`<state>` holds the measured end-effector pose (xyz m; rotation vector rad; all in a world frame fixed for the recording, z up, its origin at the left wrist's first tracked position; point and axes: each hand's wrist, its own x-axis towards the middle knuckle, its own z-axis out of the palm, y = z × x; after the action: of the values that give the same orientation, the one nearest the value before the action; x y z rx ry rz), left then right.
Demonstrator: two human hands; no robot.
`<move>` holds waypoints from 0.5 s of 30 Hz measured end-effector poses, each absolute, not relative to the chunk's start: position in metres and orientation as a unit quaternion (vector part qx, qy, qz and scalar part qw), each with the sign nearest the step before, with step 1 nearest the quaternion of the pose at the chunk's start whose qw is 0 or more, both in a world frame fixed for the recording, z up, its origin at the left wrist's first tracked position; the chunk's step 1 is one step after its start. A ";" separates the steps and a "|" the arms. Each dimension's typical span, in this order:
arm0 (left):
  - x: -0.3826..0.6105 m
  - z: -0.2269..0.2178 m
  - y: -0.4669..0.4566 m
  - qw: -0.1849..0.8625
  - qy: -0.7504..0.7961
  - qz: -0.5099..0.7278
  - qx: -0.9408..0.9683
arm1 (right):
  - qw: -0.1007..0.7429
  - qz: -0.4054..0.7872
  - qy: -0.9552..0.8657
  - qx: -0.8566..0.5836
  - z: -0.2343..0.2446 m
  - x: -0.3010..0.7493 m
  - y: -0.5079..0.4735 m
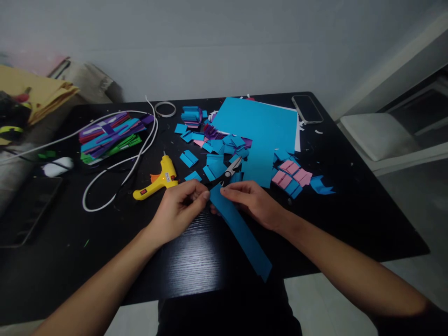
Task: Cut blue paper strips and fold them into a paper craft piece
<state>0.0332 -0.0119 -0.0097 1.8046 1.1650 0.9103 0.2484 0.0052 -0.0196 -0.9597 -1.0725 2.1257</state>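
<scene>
My left hand is closed round the black handles of a pair of scissors, whose blades point up and to the right over the table. My right hand pinches the top end of a long blue paper strip. The strip runs from between my hands down past the table's near edge. Just beyond the scissors lie several small folded blue pieces and a large blue sheet.
A yellow glue gun with a white cord lies left of my hands on the black table. A stack of coloured paper strips, a tape roll, pink and blue folded pieces and a phone lie farther back.
</scene>
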 end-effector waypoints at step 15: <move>0.033 -0.009 -0.009 0.478 0.475 0.302 0.675 | 0.240 0.719 -0.505 -0.412 -0.024 0.244 0.000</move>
<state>0.0330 -0.0088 -0.0094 1.6483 1.1598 0.7364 0.2437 0.0003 -0.0236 -1.1288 -1.3824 1.9679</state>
